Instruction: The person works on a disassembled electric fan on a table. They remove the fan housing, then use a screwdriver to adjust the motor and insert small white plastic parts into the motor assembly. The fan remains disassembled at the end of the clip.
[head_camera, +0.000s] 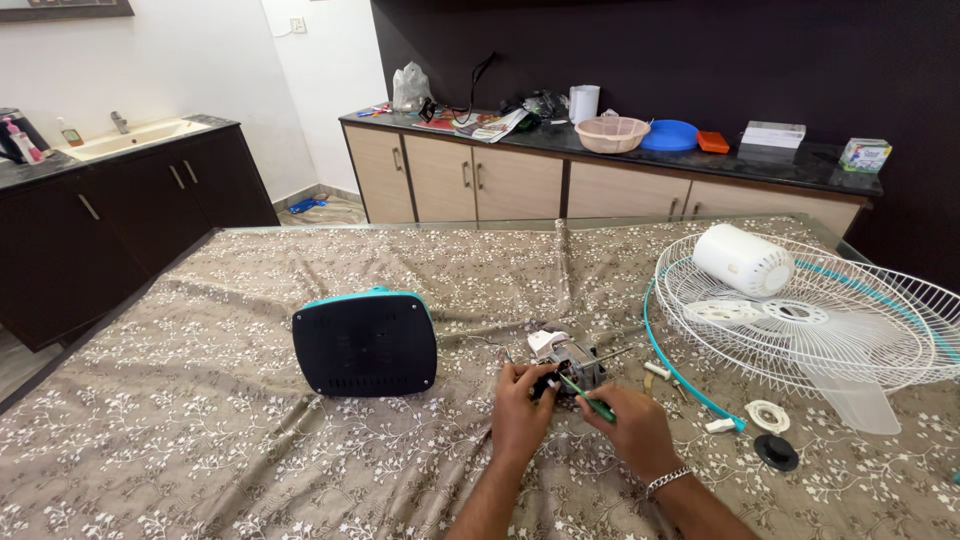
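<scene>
A small fan motor (572, 359) with a white plastic part and metal shaft lies on the patterned cloth near the table's middle. My left hand (520, 408) grips the motor's near side. My right hand (634, 427) holds a green-handled screwdriver (588, 396), its tip pointed at the motor. A silver bracelet sits on my right wrist.
A black and teal fan base (365, 345) stands left of the motor. White wire fan guards (850, 310) with a white motor cover (744, 259) and clear blades lie at right. Small caps (772, 433) lie beside them. Cabinets with clutter line the back wall.
</scene>
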